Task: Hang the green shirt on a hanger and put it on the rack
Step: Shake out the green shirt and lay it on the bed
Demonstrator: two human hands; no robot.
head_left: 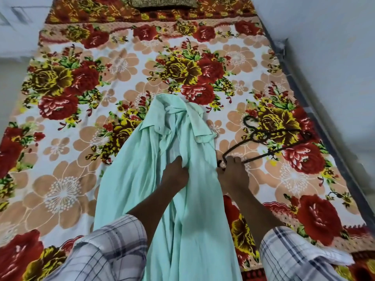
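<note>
A pale green shirt (pixel 142 179) lies lengthwise down the middle of the bed, collar end far from me, its lower part hanging toward me. My left hand (pixel 175 175) pinches the shirt's front edge near its middle. A dark hanger (pixel 269 138) lies flat on the bed just right of the shirt, hook pointing away. My right hand (pixel 233 175) grips the hanger's near corner, right beside the shirt's edge. No rack is in view.
The bed is covered by a floral sheet (pixel 60 138) in red, yellow and peach. A dark patterned pillow (pixel 164 2) lies at the far end. A dark bed frame edge (pixel 316 110) and a pale wall run along the right.
</note>
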